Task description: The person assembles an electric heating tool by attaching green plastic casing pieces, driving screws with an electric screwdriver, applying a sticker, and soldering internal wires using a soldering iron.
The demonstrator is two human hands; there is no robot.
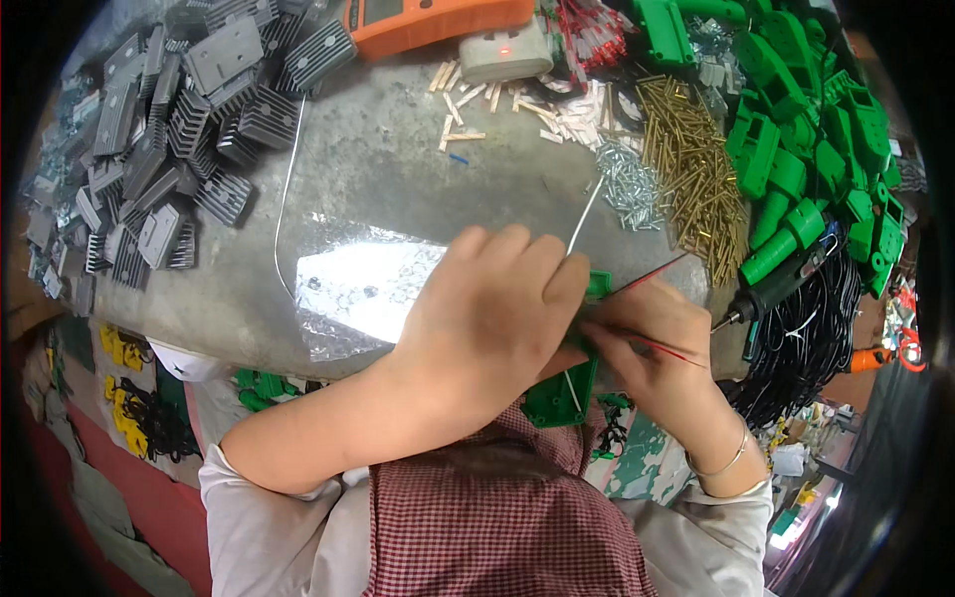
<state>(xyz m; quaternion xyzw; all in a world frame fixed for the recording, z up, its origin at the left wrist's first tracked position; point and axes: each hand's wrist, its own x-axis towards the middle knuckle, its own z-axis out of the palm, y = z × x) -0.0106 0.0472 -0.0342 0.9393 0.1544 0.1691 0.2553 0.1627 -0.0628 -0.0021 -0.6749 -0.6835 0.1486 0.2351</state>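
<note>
Near the table's front edge, my left hand (492,323) is closed round a green plastic housing (559,403) and hides its middle. The housing's hollow lower end shows below the hand, with a thin pale strip inside. My right hand (652,348) is at the housing's right side, thumb and fingers pinched together. Two thin red wires (647,276) stick out there, one above the hand and one lying across it. The right fingers seem to pinch a red wire, though their tips are partly hidden. A white cord (586,214) rises behind my left knuckles.
Finned metal heat sinks (189,119) are heaped at left. An orange meter (428,22) and a white box with a red light (507,52) stand at the back. Silver screws (629,187), brass pins (691,164), green housings (796,129), a screwdriver (781,284) and black cables (811,338) lie to the right.
</note>
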